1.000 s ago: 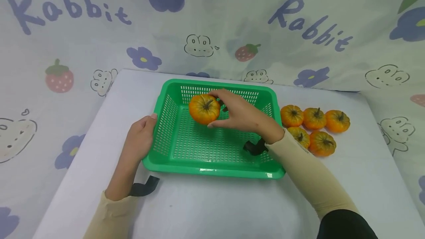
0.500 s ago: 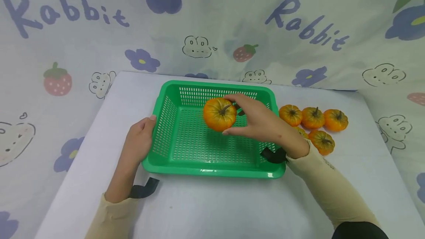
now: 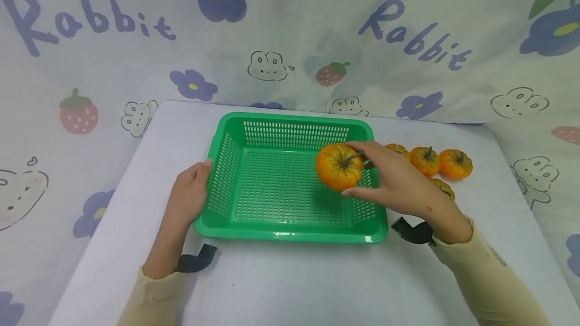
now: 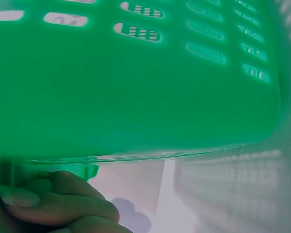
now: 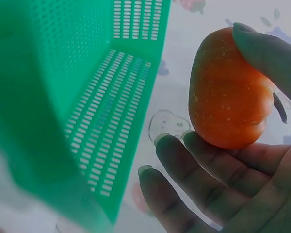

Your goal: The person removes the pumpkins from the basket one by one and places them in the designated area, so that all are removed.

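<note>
An orange pumpkin [image 3: 340, 167] with a dark stem is pinched between the thumb and fingers of my right hand [image 3: 399, 180], above the right part of a green plastic basket [image 3: 290, 236]. In the right wrist view the pumpkin [image 5: 228, 92] sits between the thumb and a finger, while other fingers extend beneath it. My left hand [image 3: 190, 192] grips the basket's left rim. Curled fingers [image 4: 68, 201] appear under the rim in the left wrist view. No pumpkin lies on the basket's slotted floor.
Several more orange pumpkins [image 3: 455, 164] lie on the white table [image 3: 290, 286] right of the basket, partly hidden by my right hand and forearm. A printed cloth [image 3: 290, 24] hangs behind the table.
My right hand has carried the pumpkin rightward across the basket, from left of its middle to near its right wall. The left hand keeps its grip on the rim.
</note>
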The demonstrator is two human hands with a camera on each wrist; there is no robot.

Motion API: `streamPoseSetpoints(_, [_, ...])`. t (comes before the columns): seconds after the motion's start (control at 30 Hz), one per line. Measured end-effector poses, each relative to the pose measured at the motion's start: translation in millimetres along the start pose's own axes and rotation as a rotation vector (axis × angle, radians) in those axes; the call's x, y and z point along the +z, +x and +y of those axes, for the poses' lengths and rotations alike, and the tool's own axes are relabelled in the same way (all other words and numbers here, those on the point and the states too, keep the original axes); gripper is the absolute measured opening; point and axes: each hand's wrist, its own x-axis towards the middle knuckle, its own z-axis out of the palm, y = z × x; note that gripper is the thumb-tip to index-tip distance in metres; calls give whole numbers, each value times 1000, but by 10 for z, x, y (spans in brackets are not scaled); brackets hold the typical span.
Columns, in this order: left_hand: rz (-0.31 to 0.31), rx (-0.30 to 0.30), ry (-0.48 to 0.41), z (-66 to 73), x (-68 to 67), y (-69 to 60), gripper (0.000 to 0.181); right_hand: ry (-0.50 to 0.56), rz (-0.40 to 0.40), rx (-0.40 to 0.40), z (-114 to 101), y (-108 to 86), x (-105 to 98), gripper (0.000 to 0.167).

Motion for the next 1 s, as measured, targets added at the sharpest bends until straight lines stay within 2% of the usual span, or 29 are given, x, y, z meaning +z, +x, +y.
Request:
streamPoseSetpoints(0.1, [-5, 1, 2, 6, 9, 0, 68, 7, 16, 9, 55, -138, -30, 88])
streamPoseSetpoints(0.33, [-8, -14, 18, 22, 0, 2, 67, 24, 66, 94, 215, -412, -53, 89])
streamPoseSetpoints(0.57, [6, -22, 13, 10, -2, -6, 68, 24, 150, 170, 379, -655, -71, 90])
streamPoseSetpoints(0.87, [16, -8, 2, 1, 1, -2, 71, -12, 262, 301, 675, -994, -184, 89])
streamPoseSetpoints(1.0, [12, -9, 0, 5, 5, 7, 70, -50, 282, 353, 803, -1128, -237, 92])
